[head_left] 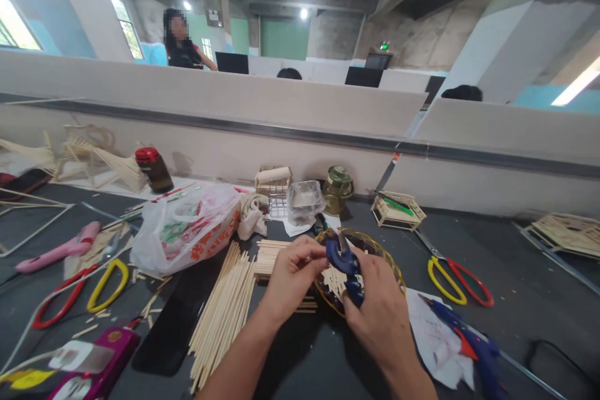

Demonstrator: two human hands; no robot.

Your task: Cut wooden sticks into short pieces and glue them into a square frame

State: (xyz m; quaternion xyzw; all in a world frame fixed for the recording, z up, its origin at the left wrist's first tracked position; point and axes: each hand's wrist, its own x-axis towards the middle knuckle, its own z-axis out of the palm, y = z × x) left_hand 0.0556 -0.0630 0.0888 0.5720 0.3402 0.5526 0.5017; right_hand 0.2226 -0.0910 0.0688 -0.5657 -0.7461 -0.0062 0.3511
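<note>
My right hand (382, 306) is closed around a pair of blue-handled scissors (347, 269), with a short metal blade pointing up and away. The fingertips of my left hand (297, 275) are pinched together right beside the blue handle; whatever they hold is too small to make out. Below both hands sits a yellow-rimmed round basket (397, 269) with short pieces of wooden stick (334, 280) in it. Long wooden sticks (227, 306) lie in a loose bundle left of my left hand, and a stack of shorter sticks (269, 253) lies behind it.
Red-and-yellow scissors (457, 278) and a blue glue gun (473, 337) lie at right. A plastic bag (187, 228), black phone (164, 325), pink tool (60, 250) and purple device (103, 356) are at left. A green-lidded jar (338, 190) stands behind; a person (180, 40) is beyond the partition.
</note>
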